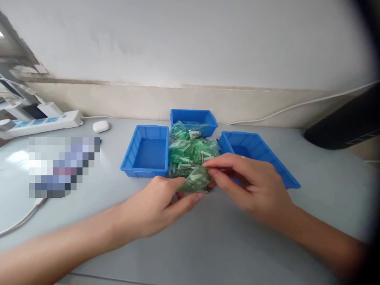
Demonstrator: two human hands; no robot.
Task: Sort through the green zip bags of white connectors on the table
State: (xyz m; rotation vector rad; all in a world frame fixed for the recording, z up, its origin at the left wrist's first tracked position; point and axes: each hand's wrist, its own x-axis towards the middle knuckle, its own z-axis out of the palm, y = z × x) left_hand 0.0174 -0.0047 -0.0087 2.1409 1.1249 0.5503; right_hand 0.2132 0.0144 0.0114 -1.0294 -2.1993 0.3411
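Note:
Between my hands is a small clear greenish plastic bag (194, 180) with pale pieces inside, blurred. My left hand (162, 202) grips its lower left side, thumb toward the front. Finger and thumb of my right hand (246, 180) pinch the bag's upper right edge. Just behind lies a heap of similar bags (192, 152), holding green and white plugs and metal screws. Small dark bits show below the held bag, too small to name.
Blue bins stand around the heap: a left bin (127, 168), a back bin (192, 113) and a right bin (276, 170), partly behind my right hand. Leftward are a power strip (44, 124), a white case (101, 126) and a pixelated object (65, 168). A black cylinder (341, 122) is at right.

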